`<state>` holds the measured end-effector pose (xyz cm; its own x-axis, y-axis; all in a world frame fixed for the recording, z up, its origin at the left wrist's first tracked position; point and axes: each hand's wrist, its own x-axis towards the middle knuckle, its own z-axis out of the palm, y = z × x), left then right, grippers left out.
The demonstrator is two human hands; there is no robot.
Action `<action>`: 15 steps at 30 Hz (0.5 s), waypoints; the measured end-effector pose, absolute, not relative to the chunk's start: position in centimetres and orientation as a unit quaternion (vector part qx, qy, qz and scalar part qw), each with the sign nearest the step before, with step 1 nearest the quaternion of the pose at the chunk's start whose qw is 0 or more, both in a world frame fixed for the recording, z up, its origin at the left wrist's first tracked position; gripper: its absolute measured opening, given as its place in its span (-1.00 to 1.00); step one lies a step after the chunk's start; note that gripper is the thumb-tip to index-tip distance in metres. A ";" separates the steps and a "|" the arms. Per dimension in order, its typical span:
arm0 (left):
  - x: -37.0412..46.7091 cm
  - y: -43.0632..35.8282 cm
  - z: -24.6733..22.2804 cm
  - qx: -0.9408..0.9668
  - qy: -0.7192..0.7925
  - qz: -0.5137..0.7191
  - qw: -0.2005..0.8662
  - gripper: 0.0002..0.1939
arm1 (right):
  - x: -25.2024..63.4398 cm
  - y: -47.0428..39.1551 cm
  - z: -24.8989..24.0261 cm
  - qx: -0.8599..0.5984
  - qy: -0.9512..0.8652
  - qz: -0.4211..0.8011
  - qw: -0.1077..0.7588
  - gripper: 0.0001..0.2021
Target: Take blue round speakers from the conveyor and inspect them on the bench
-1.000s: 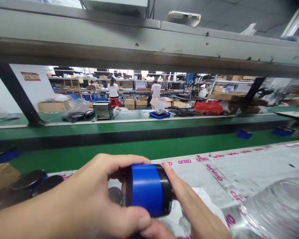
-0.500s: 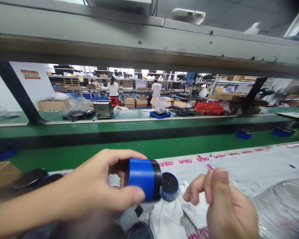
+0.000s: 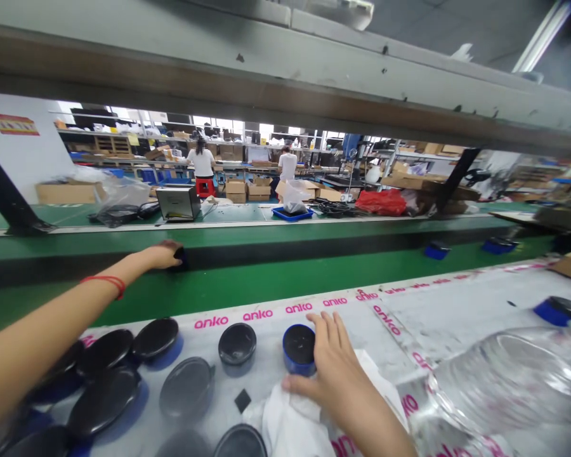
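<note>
Left hand [image 3: 164, 256] is reaching far out to the conveyor belt [image 3: 276, 279] beyond the sheet's [image 3: 457, 330] far edge. Right hand [image 3: 335, 368] is resting near the sheet's near edge, touching a small cylinder [image 3: 299, 349] on its left. Round lids [image 3: 124, 374] are lying toward the sheet's left edge; cloth [image 3: 295, 425] is sitting under the right hand.
</note>
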<state>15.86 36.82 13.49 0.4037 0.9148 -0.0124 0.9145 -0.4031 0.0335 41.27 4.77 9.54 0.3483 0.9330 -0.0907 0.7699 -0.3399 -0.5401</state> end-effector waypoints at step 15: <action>18.5 16.5 22.1 0.856 0.384 0.111 0.329 -0.23 | 37.1 0.9 12.7 -0.587 -0.656 0.120 0.460 -0.38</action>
<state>18.50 16.46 22.07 0.6812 0.7294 -0.0624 0.5834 -0.4893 0.6483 37.13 0.87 12.75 0.1115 0.8800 0.4617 0.6594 0.2821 -0.6969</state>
